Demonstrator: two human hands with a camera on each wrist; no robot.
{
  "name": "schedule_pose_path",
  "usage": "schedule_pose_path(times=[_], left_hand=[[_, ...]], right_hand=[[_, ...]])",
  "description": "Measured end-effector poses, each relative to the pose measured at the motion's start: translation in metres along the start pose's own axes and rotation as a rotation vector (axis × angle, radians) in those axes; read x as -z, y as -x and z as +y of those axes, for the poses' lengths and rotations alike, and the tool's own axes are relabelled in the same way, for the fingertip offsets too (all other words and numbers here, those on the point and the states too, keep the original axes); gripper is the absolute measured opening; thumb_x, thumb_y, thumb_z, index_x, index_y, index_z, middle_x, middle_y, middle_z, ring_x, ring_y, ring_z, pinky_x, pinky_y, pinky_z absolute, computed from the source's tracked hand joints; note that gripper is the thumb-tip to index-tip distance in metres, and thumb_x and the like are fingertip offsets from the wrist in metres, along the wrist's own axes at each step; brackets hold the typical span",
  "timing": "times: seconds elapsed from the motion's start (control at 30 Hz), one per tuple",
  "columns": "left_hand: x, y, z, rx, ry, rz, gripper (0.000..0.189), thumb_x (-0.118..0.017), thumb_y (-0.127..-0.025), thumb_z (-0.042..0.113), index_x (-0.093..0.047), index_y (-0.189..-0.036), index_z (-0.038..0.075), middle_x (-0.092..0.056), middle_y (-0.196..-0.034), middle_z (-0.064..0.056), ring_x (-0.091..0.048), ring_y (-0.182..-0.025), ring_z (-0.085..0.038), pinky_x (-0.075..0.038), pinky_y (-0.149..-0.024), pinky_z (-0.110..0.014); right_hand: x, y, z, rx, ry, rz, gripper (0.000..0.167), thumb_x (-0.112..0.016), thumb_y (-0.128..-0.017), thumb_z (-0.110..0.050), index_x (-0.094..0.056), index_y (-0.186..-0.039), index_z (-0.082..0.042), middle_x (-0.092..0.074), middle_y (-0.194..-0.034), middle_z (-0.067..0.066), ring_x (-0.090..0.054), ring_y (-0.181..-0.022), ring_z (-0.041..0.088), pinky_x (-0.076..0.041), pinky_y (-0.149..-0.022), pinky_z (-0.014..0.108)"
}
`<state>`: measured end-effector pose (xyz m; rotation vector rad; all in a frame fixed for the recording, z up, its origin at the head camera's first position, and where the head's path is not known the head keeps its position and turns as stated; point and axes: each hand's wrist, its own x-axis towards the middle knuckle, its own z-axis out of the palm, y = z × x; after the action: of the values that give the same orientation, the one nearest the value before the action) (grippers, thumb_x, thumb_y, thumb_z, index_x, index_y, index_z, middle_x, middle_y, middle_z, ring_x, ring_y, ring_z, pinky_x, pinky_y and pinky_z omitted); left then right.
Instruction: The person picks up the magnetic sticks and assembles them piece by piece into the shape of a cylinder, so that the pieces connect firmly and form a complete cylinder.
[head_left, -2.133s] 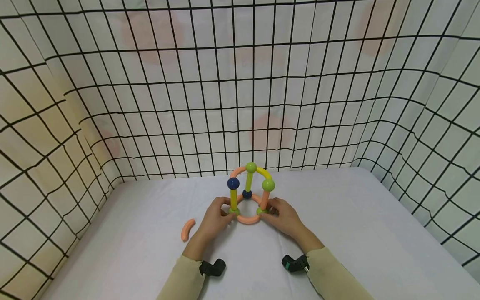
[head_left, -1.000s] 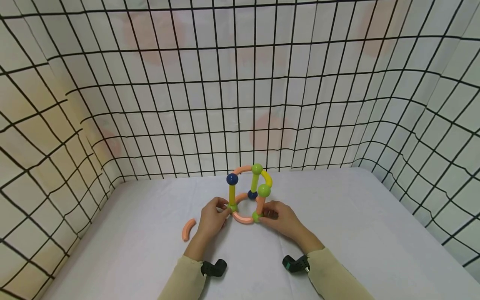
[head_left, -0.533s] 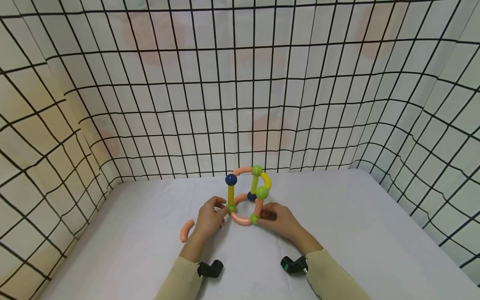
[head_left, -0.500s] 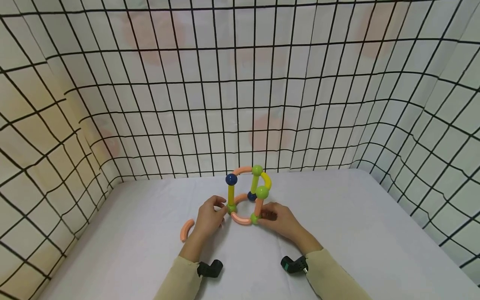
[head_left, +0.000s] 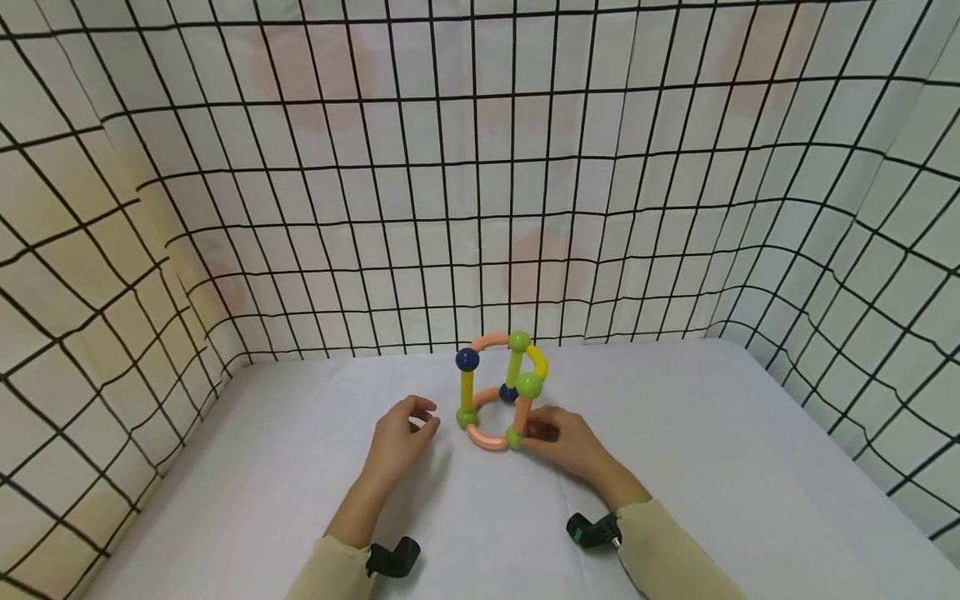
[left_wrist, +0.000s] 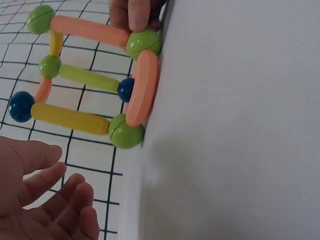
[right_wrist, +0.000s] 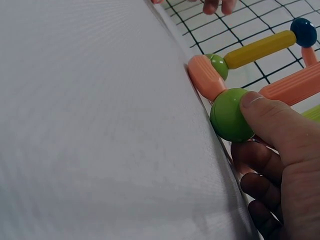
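Observation:
A toy frame of balls and rods [head_left: 467, 392] stands on the white cloth, with a ring of curved orange rods at its base. Its three uprights are yellow, light green and orange. At its front right corner my right hand [head_left: 566, 442] pinches the bottom green ball [right_wrist: 231, 117], thumb on top. A curved yellow rod [head_left: 538, 362] and a curved orange rod join the upper balls; a gap lies between the blue top ball [head_left: 467, 359] and the front green one [head_left: 529, 385]. Left of the frame, my left hand [head_left: 401, 437] hovers apart, fingers loosely bent around nothing.
White cloth [head_left: 675, 467] covers the table. A black grid net [head_left: 510, 183] rises behind it and along both sides. Small black wrist cameras [head_left: 395, 557] sit on both forearms. The left hand and forearm cover where the loose orange rod lay.
My left hand let go of the frame's front left corner and drew back left and nearer, over the loose curved orange rod. Earlier the frame turned slightly; my right hand stays on its corner.

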<state>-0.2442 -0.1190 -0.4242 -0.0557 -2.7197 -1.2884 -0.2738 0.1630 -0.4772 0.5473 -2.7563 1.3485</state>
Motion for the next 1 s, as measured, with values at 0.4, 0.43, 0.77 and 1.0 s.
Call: schedule_pose_path(times=[0.4,0.43,0.77,1.0], left_hand=[[0.036,0.004,-0.016,0.007,-0.081,-0.030,0.026,-0.071,-0.090,0.014,-0.067,-0.114,0.005,-0.061,-0.100,-0.013,-0.054,-0.081,-0.019,-0.043,-0.065,-0.027],[0.040,0.004,-0.018,0.017,-0.077,-0.040,0.027,-0.072,-0.090,0.014,-0.067,-0.115,0.005,-0.060,-0.102,-0.014,-0.054,-0.081,-0.019,-0.044,-0.064,-0.027],[0.061,0.001,-0.040,0.072,-0.135,-0.086,0.035,-0.072,-0.089,0.016,-0.065,-0.121,0.005,-0.062,-0.110,-0.016,-0.059,-0.094,-0.026,-0.048,-0.076,-0.036],[0.067,0.002,-0.051,0.142,-0.137,-0.153,0.043,-0.075,-0.088,0.023,-0.062,-0.124,0.003,-0.064,-0.116,-0.019,-0.059,-0.099,-0.028,-0.050,-0.079,-0.041]], right_hand=[[-0.002,-0.001,0.001,0.004,-0.016,-0.001,0.032,-0.080,-0.085,-0.029,-0.071,-0.113,-0.017,-0.066,-0.095,-0.005,-0.059,-0.087,0.011,-0.052,-0.078,0.022],[-0.002,-0.001,0.002,0.008,-0.019,-0.001,0.031,-0.080,-0.085,-0.028,-0.071,-0.112,-0.017,-0.066,-0.095,-0.005,-0.058,-0.086,0.011,-0.052,-0.078,0.022],[0.000,0.000,0.002,0.005,-0.024,0.002,0.030,-0.080,-0.085,-0.028,-0.071,-0.111,-0.018,-0.066,-0.093,-0.006,-0.059,-0.085,0.011,-0.052,-0.076,0.023],[-0.001,0.000,0.002,0.009,-0.024,-0.007,0.029,-0.080,-0.085,-0.028,-0.071,-0.111,-0.017,-0.065,-0.093,-0.005,-0.059,-0.084,0.012,-0.052,-0.076,0.022]])
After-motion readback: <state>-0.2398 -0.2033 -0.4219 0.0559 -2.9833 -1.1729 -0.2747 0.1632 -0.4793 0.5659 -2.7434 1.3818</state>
